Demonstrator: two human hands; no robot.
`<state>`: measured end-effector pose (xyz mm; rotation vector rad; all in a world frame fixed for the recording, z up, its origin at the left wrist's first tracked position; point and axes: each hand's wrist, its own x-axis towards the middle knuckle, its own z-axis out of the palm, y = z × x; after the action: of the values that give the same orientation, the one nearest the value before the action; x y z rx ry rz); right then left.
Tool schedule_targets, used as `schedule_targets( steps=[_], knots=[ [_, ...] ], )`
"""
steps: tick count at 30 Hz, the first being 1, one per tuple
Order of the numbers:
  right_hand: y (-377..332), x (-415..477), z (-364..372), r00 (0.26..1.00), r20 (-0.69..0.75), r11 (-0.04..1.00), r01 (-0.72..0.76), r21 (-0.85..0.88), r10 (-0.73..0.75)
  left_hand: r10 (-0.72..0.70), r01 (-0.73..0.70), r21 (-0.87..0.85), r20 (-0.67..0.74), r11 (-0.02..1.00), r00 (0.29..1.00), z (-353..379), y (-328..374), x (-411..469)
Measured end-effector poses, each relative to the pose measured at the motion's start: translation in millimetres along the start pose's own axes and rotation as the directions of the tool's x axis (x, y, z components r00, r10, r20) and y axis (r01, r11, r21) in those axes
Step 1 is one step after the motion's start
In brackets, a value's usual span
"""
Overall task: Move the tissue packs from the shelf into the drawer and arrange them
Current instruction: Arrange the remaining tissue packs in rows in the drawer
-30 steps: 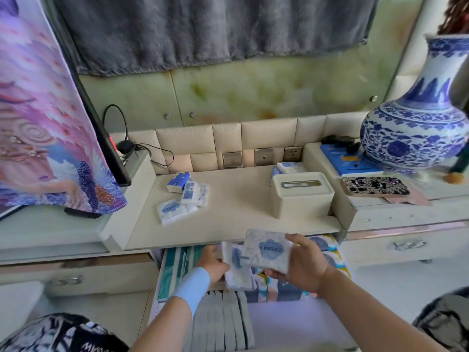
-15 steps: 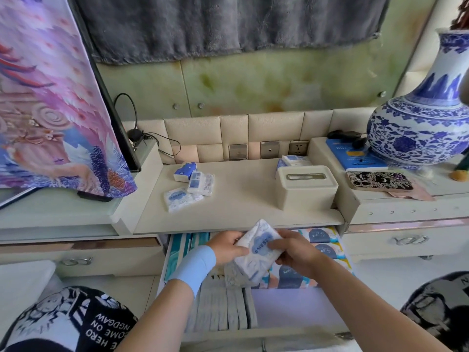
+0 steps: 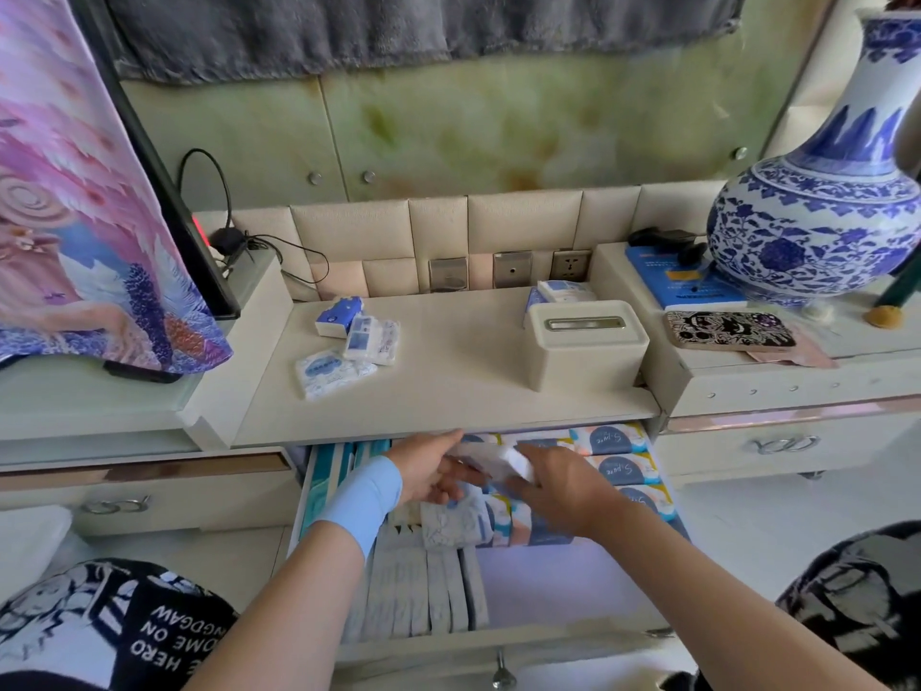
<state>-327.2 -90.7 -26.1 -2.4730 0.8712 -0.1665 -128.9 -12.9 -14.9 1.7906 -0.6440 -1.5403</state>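
Both hands are inside the open drawer [image 3: 498,640] under the shelf [image 3: 473,386]. My left hand [image 3: 431,471] and my right hand [image 3: 558,483] hold a white tissue pack [image 3: 491,458] between them, low over the packs stored there. Another small white pack [image 3: 451,523] lies just below my hands. A row of grey-white packs [image 3: 423,591] stands on edge at the drawer's front left. Larger blue-and-orange packs [image 3: 618,468] fill the right side. Three small packs [image 3: 349,341] remain on the shelf at the left.
A cream tissue box [image 3: 585,341] stands on the shelf, with another pack [image 3: 563,291] behind it. A blue-and-white vase [image 3: 817,207], a phone [image 3: 730,331] and a blue book [image 3: 683,281] sit on the right cabinet. A cloth-covered screen [image 3: 75,192] stands at the left.
The hands have gone down and forward with the white pack, from above the drawer's edge into the drawer under the shelf. The second pack that the left hand held now lies in the drawer.
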Motion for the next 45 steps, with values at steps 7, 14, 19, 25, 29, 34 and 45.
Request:
schedule_targets(
  steps=[7, 14, 19, 25, 29, 34, 45],
  knots=[
    [23, -4, 3, 0.793, 0.499, 0.932, -0.243, -0.268, 0.350, 0.320, -0.168, 0.949, 0.078, 0.267, 0.944, 3, -18, 38],
    [33, -1, 33, 0.742, 0.531, 0.913, -0.339, -0.228, 0.408, 0.138, -0.172, 0.960, 0.205, -0.220, 0.969, 10, -25, 47],
    [32, 6, 35, 0.748, 0.515, 0.908, -0.336, -0.250, 0.419, 0.223, -0.126, 0.961, 0.183, -0.245, 0.957, 0, -32, 52],
    [29, 4, 44, 0.723, 0.502, 0.879, -0.369, -0.301, 0.475, 0.252, 0.061, 0.949, 0.020, -0.311, 0.968, -17, -38, 53],
    [15, -2, 51, 0.696, 0.514, 0.865, -0.385, -0.322, 0.501, 0.213, 0.099, 0.965, -0.047, -0.242, 0.976, -23, -36, 45],
    [-4, -5, 78, 0.679, 0.577, 0.846, -0.532, -0.039, 0.454, 0.300, 0.078, 0.995, -0.095, 0.069, 0.949, -26, -36, 19],
    [-20, 4, 96, 0.651, 0.568, 0.664, -0.712, 0.227, 0.504, 0.159, 0.053, 0.542, -0.336, 0.839, 0.929, -40, -50, -4]
  ],
)
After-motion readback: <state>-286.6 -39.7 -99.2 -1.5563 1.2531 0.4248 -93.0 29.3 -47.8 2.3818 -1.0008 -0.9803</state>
